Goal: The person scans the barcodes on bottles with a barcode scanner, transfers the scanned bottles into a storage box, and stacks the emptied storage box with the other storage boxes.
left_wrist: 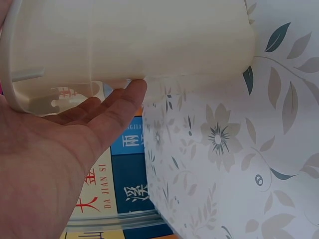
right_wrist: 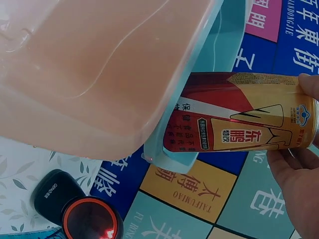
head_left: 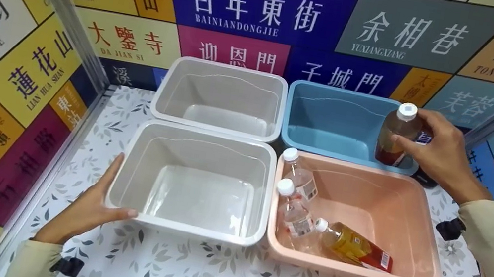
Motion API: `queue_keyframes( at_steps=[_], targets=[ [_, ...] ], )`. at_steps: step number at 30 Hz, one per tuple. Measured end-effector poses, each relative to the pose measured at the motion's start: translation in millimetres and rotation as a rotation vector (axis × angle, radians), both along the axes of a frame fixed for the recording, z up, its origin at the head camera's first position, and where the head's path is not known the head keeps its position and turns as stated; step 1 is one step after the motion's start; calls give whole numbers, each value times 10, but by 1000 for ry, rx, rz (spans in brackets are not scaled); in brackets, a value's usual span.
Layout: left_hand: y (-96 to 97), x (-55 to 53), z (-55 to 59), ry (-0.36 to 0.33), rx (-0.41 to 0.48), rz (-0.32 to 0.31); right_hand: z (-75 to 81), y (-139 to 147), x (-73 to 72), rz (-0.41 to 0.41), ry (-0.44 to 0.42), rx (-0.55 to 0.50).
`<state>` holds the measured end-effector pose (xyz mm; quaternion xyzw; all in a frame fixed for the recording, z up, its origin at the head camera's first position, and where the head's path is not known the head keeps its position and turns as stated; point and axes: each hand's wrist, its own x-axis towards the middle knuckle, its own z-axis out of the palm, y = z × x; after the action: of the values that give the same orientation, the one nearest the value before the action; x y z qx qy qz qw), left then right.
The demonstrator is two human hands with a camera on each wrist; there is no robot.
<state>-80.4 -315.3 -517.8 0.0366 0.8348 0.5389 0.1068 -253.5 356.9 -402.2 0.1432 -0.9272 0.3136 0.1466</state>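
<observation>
In the head view, my right hand (head_left: 445, 151) grips a drink bottle (head_left: 396, 133) with a white cap near its top. The bottle stands upright at the right end of the blue bin (head_left: 339, 156). Its gold-and-red label (right_wrist: 239, 114) faces the right wrist camera; whether its base touches the bin floor I cannot tell. My left hand (head_left: 88, 204) rests on the near left corner of the front pale grey bin (head_left: 191, 232), thumb at the rim. In the left wrist view, fairly straight fingers (left_wrist: 117, 107) lie along that bin's outer wall.
The peach bin (head_left: 350, 271) at front right holds two clear bottles (head_left: 298, 222) and a gold-and-red bottle (head_left: 354, 247). Another pale grey bin (head_left: 216, 128) stands at the back left. A black device with an orange ring (right_wrist: 92, 219) lies right of the bins. Printed panels surround the table.
</observation>
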Motion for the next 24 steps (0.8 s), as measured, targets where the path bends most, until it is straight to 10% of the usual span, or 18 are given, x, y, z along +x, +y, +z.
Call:
queue_keyframes(
  at_steps=[24],
  targets=[
    [-9, 4, -12, 24, -4, -5, -225, -155, -265, 149, -150, 71]
  ],
)
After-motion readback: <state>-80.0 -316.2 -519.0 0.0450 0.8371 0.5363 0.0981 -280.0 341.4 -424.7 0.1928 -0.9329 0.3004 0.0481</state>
